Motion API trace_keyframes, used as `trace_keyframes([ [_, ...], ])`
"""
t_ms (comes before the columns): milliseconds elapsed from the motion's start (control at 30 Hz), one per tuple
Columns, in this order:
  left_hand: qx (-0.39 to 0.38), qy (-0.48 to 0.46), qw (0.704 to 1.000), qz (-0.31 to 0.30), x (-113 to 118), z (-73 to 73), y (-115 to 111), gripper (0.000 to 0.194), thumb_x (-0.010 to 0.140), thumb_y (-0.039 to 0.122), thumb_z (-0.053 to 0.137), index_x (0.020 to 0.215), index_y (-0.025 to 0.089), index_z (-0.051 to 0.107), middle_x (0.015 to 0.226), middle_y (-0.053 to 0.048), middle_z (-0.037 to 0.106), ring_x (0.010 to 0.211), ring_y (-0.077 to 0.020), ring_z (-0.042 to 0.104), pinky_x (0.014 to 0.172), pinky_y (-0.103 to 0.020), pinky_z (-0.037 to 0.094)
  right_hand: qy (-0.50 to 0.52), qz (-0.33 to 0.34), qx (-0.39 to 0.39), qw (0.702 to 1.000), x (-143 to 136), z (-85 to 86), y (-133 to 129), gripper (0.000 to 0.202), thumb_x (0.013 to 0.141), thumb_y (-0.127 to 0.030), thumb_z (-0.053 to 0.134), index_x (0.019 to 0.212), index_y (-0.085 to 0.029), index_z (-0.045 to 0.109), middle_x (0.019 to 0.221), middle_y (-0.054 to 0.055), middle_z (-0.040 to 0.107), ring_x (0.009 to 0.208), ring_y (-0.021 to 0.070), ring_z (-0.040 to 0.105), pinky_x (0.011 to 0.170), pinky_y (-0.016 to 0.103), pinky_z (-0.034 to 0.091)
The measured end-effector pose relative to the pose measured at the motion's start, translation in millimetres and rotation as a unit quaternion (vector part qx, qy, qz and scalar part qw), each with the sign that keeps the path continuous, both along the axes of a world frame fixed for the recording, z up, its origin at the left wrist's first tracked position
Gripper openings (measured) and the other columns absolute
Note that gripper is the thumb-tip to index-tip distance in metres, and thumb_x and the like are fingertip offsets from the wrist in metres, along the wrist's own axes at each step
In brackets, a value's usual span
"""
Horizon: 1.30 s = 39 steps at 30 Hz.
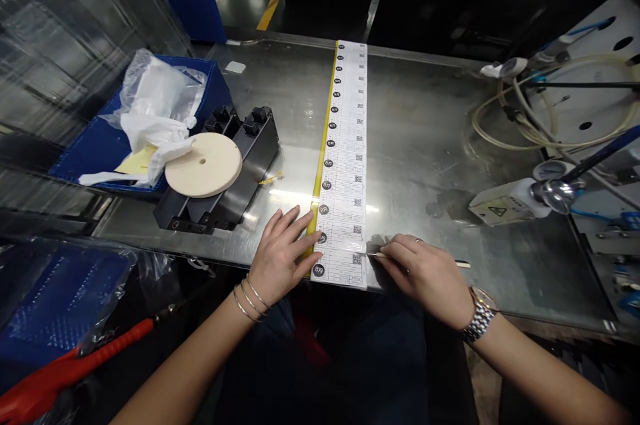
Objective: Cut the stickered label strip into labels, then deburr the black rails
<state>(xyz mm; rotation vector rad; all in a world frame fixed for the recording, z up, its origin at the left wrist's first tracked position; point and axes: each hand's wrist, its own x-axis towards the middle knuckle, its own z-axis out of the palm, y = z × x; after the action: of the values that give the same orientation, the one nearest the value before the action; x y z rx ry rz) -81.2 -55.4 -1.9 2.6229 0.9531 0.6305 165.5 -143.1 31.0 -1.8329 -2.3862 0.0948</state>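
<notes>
A long strip of printed labels (pixel 345 165), with black round marks down its left side and square codes down its right, lies lengthwise on the metal table, a yellow edge (pixel 320 175) along its left. My left hand (pixel 283 252) rests flat with fingers spread, its fingertips on the strip's left border near the front. My right hand (pixel 425 272) is closed around a thin pale pen-like tool (pixel 379 255). The tool's slim tip points at the strip's right edge, beside a front code. Its kind I cannot make out; fingers cover the middle.
To the left, a cream-coloured disc (pixel 203 165) lies on black metal blocks (pixel 245 178), beside a blue bin (pixel 95 138) of plastic bags. At the right stand a white bottle (pixel 503 202) with a warning label and coiled hoses (pixel 480 125). A red-handled tool (pixel 85 365) is lower left.
</notes>
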Motion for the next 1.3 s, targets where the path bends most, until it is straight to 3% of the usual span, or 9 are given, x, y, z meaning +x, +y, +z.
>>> trace_keyframes([
  [400,0.015,0.006,1.000,-0.002,0.8,-1.0,1.4,0.026,0.083,0.032,0.057,0.106,0.019,0.063,0.128,-0.008,0.055,0.127,-0.0293,0.039,0.104,-0.053,0.032,0.019,-0.014,-0.017,1.000,14.1,1.9,-6.0,0.030,0.093,-0.032,0.040,0.074,-0.018,0.058,0.071,0.004,0.059,0.065,0.0138,0.057,0.057,0.026,0.039],
  [600,0.024,0.007,0.999,-0.034,-9.1,5.7,-18.9,0.024,0.083,0.025,0.057,0.103,0.014,0.064,0.126,-0.012,0.056,0.127,-0.0308,0.039,0.103,-0.053,0.034,0.203,-0.069,-0.085,0.973,4.5,9.7,0.2,0.024,0.091,-0.036,0.044,0.078,-0.020,0.056,0.072,0.003,0.059,0.064,0.0141,0.056,0.058,0.027,0.043],
  [767,0.018,-0.004,0.999,-0.041,-18.5,11.7,-28.6,0.020,0.084,0.024,0.056,0.099,0.016,0.065,0.124,-0.011,0.058,0.127,-0.0284,0.040,0.103,-0.051,0.035,0.293,-0.060,-0.096,0.949,-19.5,1.9,8.3,0.017,0.090,-0.033,0.047,0.087,-0.021,0.058,0.079,0.003,0.065,0.069,0.0138,0.060,0.062,0.026,0.047],
  [1033,0.005,0.002,1.000,-0.003,-4.7,-1.9,6.3,0.026,0.084,0.033,0.054,0.105,0.021,0.065,0.128,-0.008,0.055,0.128,-0.0291,0.038,0.104,-0.051,0.032,0.123,-0.019,-0.030,0.992,-43.0,-5.0,24.2,0.023,0.091,-0.034,0.044,0.078,-0.019,0.056,0.073,0.002,0.061,0.064,0.0139,0.058,0.055,0.025,0.039],
  [1300,-0.019,0.016,1.000,-0.013,-5.6,-2.0,4.0,0.028,0.085,0.034,0.053,0.108,0.022,0.063,0.132,-0.007,0.051,0.129,-0.0280,0.035,0.107,-0.050,0.028,0.039,0.016,0.005,0.999,-55.5,-5.3,31.9,0.027,0.092,-0.031,0.042,0.072,-0.019,0.054,0.070,0.002,0.057,0.058,0.0112,0.052,0.051,0.025,0.031],
])
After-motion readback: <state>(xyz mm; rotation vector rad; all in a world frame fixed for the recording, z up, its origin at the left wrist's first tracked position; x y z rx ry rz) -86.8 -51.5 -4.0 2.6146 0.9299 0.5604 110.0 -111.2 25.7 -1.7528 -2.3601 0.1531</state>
